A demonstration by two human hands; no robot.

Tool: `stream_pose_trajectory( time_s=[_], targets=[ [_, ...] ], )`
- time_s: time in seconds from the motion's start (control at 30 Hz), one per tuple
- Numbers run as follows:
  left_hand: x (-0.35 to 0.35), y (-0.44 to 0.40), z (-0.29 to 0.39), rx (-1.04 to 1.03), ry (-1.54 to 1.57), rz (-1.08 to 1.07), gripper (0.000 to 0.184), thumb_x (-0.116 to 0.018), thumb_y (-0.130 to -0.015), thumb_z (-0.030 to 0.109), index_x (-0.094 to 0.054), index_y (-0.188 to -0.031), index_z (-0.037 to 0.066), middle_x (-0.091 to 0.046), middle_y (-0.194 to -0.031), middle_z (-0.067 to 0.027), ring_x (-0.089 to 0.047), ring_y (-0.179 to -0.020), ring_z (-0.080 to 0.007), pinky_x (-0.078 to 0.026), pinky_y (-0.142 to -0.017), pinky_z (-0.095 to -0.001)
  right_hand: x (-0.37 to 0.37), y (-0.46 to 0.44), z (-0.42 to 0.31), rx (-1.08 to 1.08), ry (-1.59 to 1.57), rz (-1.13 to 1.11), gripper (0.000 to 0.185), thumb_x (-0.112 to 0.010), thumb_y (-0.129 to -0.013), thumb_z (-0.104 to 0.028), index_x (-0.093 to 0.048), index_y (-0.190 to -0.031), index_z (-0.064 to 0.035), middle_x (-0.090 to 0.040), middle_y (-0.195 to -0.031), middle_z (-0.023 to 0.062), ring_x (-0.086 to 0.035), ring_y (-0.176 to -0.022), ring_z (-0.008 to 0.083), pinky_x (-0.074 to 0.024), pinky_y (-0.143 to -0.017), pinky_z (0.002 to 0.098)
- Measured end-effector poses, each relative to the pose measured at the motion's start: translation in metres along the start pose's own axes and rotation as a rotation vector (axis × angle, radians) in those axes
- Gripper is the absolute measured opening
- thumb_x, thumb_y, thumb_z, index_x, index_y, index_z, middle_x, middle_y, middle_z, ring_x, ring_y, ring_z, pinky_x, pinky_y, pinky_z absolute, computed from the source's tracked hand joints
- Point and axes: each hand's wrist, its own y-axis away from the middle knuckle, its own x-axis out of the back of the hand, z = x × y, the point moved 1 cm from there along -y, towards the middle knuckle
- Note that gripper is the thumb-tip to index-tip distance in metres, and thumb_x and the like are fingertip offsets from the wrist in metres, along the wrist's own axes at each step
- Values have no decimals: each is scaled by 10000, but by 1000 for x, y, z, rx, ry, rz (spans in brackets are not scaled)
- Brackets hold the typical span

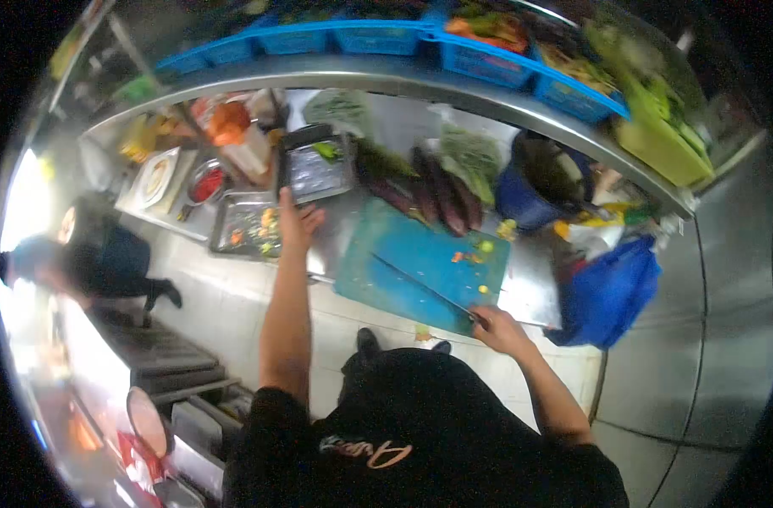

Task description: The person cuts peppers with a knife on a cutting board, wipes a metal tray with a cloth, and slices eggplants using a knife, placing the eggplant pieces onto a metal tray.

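My right hand (498, 330) is closed around the handle of a knife (420, 286), whose long blade lies across the blue-green cutting board (361, 275). Small orange, yellow and green vegetable bits (467, 257) are scattered on the board's right part. My left hand (298, 224) is stretched out with its fingers apart, holding nothing I can see. It is between a shallow metal tray (226, 229) of chopped vegetable pieces and the board. Just beyond it is a dark-rimmed tray (319, 178) with a green piece (325, 151) inside. Several long purple eggplants (441, 190) lie behind the board.
A dark blue bucket (522, 190) and a blue plastic bag (615, 288) are at the right. Bagged greens (469, 152) sit at the back, under a shelf edge (386, 82) holding blue baskets (480, 63). Another person (107, 254) is at the left, blurred.
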Motion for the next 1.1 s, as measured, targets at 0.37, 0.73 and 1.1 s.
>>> stream_pose_trajectory(
  time_s=[0.37, 0.73, 1.1],
  targets=[
    [35, 53, -20, -338, 7, 145, 296, -579, -807, 126, -453, -1018, -40, -513, -985, -168, -595, -693, -281, -566, -591, -374, 13, 17, 24, -178, 276, 344, 376, -665, -786, -125, -624, -1152, -204, -560, -902, 108, -592, -804, 304, -500, -685, 410],
    [82, 175, -13, -378, 288, 360, 343, -585, -862, 158, -477, -1146, 0, -581, -1024, -147, -635, -851, -268, -561, -647, -387, -5, 0, 27, -102, 162, 352, 295, -641, -767, -75, -646, -1055, -138, -585, -943, 131, -569, -889, 316, -482, -772, 396],
    [107, 86, -11, -386, -569, 545, 663, -618, -876, 439, -448, -1207, -110, -542, -1142, -236, -574, -976, -299, -465, -825, -377, -3, -8, 30, -63, 91, 323, 291, -653, -768, -69, -630, -1056, -106, -573, -951, 150, -569, -851, 324, -475, -761, 389]
  ],
)
